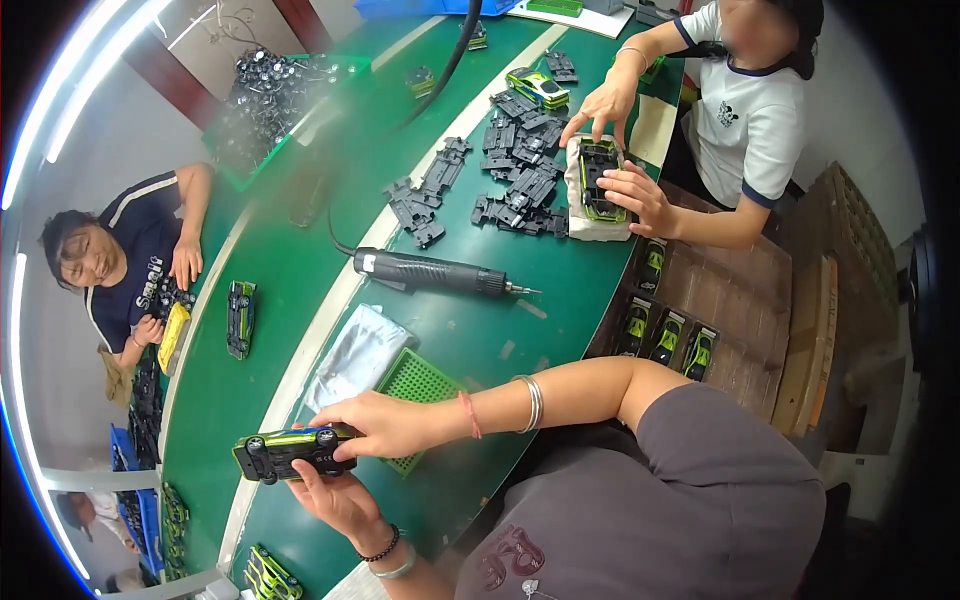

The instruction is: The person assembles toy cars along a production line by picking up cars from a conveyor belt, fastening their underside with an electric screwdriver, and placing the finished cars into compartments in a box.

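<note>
Through the head view I count one bench, one powered screwdriver, one cloth and at least two green baskets.

Toy cars, itemised: one toy car between two hands, a left hand and a right hand; one upturned car on one pale cushion; one dark-bottomed car; one upright car; four boxed cars visible. I cannot separate those at lower left.

Black chassis plates: over ten; overlap prevents an exact count. Co-workers plainly seen: two.
</note>
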A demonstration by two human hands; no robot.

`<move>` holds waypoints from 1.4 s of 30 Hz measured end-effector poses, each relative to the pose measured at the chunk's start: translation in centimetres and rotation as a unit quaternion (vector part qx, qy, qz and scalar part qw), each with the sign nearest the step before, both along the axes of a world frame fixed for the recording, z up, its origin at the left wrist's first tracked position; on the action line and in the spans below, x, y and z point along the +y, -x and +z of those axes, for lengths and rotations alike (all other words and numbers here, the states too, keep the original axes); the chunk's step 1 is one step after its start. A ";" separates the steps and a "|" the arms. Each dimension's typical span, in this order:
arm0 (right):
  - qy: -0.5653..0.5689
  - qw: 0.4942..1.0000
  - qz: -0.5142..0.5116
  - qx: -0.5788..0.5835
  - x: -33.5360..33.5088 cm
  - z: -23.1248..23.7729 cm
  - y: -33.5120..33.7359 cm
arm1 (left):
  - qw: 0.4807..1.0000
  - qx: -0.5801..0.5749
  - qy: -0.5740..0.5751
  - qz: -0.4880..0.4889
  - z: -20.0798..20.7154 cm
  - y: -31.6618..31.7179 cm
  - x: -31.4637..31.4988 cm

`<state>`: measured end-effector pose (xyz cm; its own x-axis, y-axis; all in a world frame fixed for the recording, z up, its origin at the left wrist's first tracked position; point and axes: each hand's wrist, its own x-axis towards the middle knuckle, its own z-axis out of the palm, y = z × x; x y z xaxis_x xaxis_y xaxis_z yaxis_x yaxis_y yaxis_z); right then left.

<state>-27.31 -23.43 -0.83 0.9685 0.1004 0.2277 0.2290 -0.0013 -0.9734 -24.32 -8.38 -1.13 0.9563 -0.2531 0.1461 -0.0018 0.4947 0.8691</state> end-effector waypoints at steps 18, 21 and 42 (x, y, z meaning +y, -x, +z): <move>-0.174 0.981 0.084 0.029 0.0 -0.6 -0.7 | 0.992 -0.035 0.004 -0.119 0.2 -1.1 0.7; -0.057 0.998 0.032 -0.002 -0.5 0.3 0.0 | 0.993 0.004 0.027 -0.112 -0.2 -0.7 0.4; 0.235 0.893 -0.187 -0.335 -1.0 1.2 0.4 | 0.840 -0.203 -0.502 -0.002 2.6 -16.3 7.8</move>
